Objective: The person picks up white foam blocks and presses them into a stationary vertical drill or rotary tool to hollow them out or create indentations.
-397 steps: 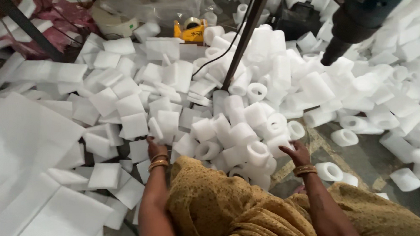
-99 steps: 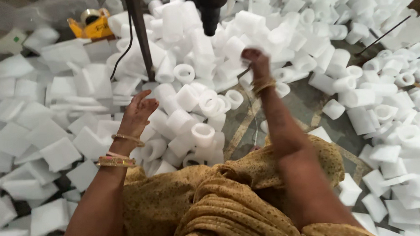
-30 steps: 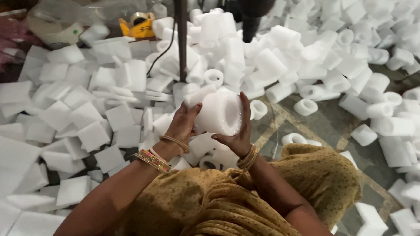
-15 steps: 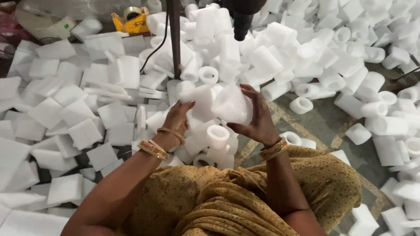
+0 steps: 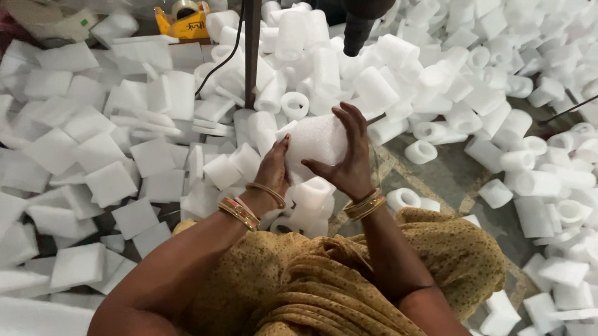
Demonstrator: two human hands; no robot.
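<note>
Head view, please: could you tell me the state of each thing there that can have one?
White foam piece: lifted, curled between both hands.
Left hand: pressed against the piece's left side.
Right hand: fingers wrapped over its right side.
Foam tubes: rolled, heaped loosely.
Flat foam squares: unrolled, scattered.
Yellow tape dispenser: resting, untouched.

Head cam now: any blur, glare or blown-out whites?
Head view: the hands, left hand and right hand, and the foam piece between them are sharp; the white foam squares at left look near blown-out; the dark tool at top is underexposed.
</note>
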